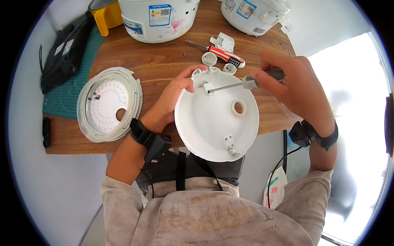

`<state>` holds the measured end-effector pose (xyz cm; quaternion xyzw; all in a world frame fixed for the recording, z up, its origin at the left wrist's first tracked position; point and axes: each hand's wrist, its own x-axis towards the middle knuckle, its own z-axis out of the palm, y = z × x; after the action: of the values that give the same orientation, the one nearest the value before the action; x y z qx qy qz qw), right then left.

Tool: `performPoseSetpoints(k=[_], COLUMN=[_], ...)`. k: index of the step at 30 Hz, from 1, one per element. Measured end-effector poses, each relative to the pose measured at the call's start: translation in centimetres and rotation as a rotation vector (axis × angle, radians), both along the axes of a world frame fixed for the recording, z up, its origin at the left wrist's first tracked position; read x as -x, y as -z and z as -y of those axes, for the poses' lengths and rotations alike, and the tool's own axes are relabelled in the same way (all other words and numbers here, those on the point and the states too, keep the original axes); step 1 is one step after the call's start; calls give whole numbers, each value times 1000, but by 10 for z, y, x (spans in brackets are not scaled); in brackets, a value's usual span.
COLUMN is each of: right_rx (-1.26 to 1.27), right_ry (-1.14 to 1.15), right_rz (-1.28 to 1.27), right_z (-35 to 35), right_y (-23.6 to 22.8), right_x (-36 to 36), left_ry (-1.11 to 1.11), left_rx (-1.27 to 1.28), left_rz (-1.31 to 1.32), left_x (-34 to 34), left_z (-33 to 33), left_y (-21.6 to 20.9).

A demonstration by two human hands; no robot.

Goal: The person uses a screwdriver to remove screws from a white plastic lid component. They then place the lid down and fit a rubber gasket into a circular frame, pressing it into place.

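At the six o'clock edge of the surface, the left hand pinches a white cover at ten; the right hand grips a screwdriver, tip at the cover's block near twelve.

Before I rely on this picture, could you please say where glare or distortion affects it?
Head view throughout: glare washes out the bright white surface at right; the brown wooden table bows along its front edge; the round white plastic shell looks sharp.

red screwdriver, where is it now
In the head view, above and right of centre, the red screwdriver lies on the table beyond the white lid, beside a white plastic piece.
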<state>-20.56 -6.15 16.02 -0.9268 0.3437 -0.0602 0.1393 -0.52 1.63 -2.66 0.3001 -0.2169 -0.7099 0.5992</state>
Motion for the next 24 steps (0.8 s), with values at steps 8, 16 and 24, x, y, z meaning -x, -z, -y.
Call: performPoseSetpoints(k=[8,16,24], right_rx=[-160,-201,-245], right_ry=[91,33,-52], right_rz=[32,80,86], right_z=[24,52,46], right_y=[13,18,6], right_x=[27,28,18], left_ry=[-9,0,-9], left_rx=[6,15,1], left_rz=[40,32,24], left_x=[0,0,0], left_z=[0,0,-1], left_y=[2,3,3])
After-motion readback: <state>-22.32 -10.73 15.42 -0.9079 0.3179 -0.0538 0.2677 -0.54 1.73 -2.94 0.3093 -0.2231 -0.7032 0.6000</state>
